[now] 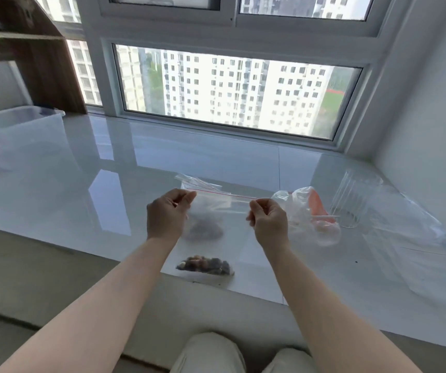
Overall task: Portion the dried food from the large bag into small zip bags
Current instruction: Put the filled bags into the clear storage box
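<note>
Both hands are raised above a glossy white windowsill [81, 184] and hold a small zip bag [216, 208] between them by its top edge. The left hand [166, 215] pinches the left end of the red zip strip [224, 194] and the right hand [267, 222] pinches the right end, so the strip runs taut between them; the hands are apart, each clamped on a corner of the bag. The bag hangs clear of the sill, and a dark clump of dried food [203, 230] sits in its lower left part. Beneath it, near the front edge of the sill, a second small bag of dried food [205, 266] lies flat, filled with brown and pale pieces. Just behind the held bag lies a loose pile of empty zip bags [197, 181]. To the right of the right hand sits the large bag [310, 214], crumpled clear plastic with an orange patch showing through it. Just beside that stands a ribbed clear glass [354, 200], upright, and further right more clear plastic [410, 224] lies spread on the sill. At the far left is a translucent storage box [14, 122], with a wooden shelf unit [41, 57] behind it. A window [230, 92] behind the sill shows tall apartment blocks.
</note>
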